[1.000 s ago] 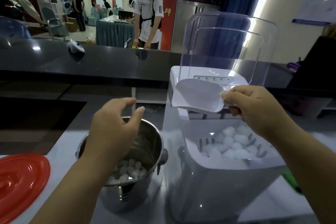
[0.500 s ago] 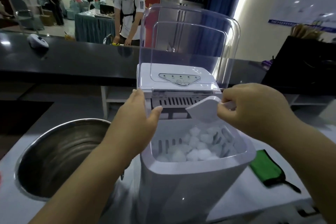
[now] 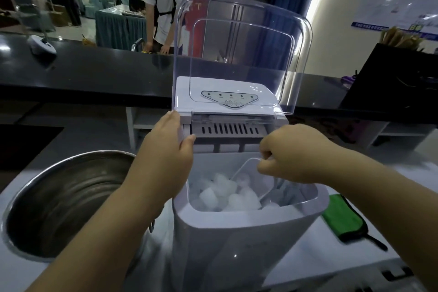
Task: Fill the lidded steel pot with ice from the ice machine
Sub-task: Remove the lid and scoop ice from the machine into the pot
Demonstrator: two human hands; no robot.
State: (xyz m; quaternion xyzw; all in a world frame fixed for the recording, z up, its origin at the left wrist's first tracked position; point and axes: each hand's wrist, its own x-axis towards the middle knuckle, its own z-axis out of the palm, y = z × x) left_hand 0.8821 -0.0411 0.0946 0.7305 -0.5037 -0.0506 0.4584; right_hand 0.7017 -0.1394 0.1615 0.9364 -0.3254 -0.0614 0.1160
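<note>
A white ice machine (image 3: 237, 239) stands in the middle with its clear lid (image 3: 239, 54) raised upright. Its open bin holds a heap of ice (image 3: 225, 194). My right hand (image 3: 289, 156) grips the handle of a clear plastic scoop (image 3: 253, 175), whose bowl is down among the ice. My left hand (image 3: 166, 156) rests against the machine's left upper edge, fingers straight, thumb on the front lip. The steel pot (image 3: 59, 199) stands uncovered to the left of the machine; my left forearm hides its right rim.
A green cloth pouch (image 3: 343, 218) lies on the white counter right of the machine. A black counter (image 3: 94, 71) runs across behind, with a small white device (image 3: 41, 45) on it. A person (image 3: 163, 7) bends over beyond it. A black box (image 3: 398, 78) sits at the right.
My right hand has lowered the scoop from above the bin into the ice. My left hand moved from over the pot to the machine's left edge. The view shifted right; the red lid is out of sight.
</note>
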